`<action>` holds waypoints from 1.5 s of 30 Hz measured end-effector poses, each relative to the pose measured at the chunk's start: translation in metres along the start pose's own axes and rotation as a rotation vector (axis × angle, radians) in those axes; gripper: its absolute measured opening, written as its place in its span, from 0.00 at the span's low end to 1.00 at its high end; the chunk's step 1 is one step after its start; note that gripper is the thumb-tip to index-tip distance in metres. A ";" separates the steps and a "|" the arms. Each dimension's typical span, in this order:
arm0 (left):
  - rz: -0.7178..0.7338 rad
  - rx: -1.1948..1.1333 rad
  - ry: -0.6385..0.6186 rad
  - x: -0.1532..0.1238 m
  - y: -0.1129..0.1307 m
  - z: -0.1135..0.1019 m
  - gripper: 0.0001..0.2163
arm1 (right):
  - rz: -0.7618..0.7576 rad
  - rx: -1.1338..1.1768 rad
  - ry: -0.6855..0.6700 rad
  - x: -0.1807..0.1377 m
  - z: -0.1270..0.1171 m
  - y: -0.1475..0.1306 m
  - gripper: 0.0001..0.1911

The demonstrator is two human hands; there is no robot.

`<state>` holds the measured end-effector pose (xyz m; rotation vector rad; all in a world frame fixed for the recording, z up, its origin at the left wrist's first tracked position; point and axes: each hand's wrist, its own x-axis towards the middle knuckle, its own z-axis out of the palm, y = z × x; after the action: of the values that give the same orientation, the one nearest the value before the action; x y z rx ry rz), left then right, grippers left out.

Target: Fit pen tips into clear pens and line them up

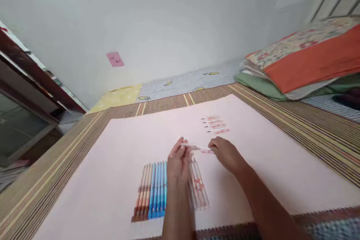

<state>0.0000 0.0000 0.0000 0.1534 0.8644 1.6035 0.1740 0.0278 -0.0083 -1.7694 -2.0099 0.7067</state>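
Observation:
Above the pink sheet (pixel 126 142), my left hand (pixel 177 163) is closed round one end of a slim white pen (pixel 201 148), perhaps in two parts. Its other end, with pinkish-red marks, is pinched in my right hand (pixel 226 153). Motion blur hides how the parts meet. Left of my left forearm lies a row of brown-and-peach pens (pixel 142 195) beside several blue pens (pixel 158 191). Clear pens with red patterns (pixel 200 183) lie to its right, partly covered by the arm. Farther up are several dark-tipped white pieces (pixel 215 122) with pinkish parts.
A striped mat (pixel 84 157) lies under the sheet. Folded bedding (pixel 309 60) in orange, floral and green is stacked at the right. A pink note (pixel 115 59) is stuck to the white wall (pixel 168 18). Yellow cloth (pixel 118 97) lies along the wall's foot.

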 end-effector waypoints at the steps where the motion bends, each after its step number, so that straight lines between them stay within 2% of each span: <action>1: 0.009 0.006 -0.001 0.000 0.000 -0.001 0.12 | 0.000 -0.011 -0.010 0.000 0.000 0.000 0.12; 4: 0.029 0.013 0.003 0.000 0.001 -0.001 0.11 | -0.011 -0.042 -0.016 -0.001 0.001 -0.001 0.11; 10: 0.033 -0.028 0.051 -0.002 0.000 0.002 0.07 | -0.050 -0.110 0.056 0.000 0.006 0.000 0.10; 16: -0.125 -0.327 0.090 0.002 0.008 -0.004 0.12 | -0.057 -0.075 0.120 0.001 0.010 0.004 0.08; 19: -0.092 -0.296 0.090 0.003 0.009 -0.006 0.10 | -0.041 0.104 0.164 0.002 0.011 0.008 0.05; 22: -0.046 -0.216 0.073 0.002 0.008 -0.005 0.08 | -0.041 0.473 0.233 0.006 0.011 0.009 0.02; 25: -0.047 -0.231 0.074 0.000 0.007 -0.003 0.10 | -0.051 0.855 0.268 0.008 0.007 0.004 0.11; 28: -0.042 -0.273 0.097 -0.001 0.008 -0.001 0.10 | -0.083 1.055 0.300 0.008 0.003 -0.001 0.15; 34: -0.027 -0.305 0.117 -0.001 0.008 0.000 0.08 | -0.099 1.118 0.365 0.004 0.002 -0.005 0.17; 45: -0.005 -0.239 0.040 0.000 0.003 0.000 0.08 | -0.132 1.138 0.329 0.002 0.002 -0.013 0.20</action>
<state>-0.0022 0.0004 0.0013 -0.0499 0.6955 1.6955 0.1617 0.0284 -0.0024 -0.9557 -1.0739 1.1085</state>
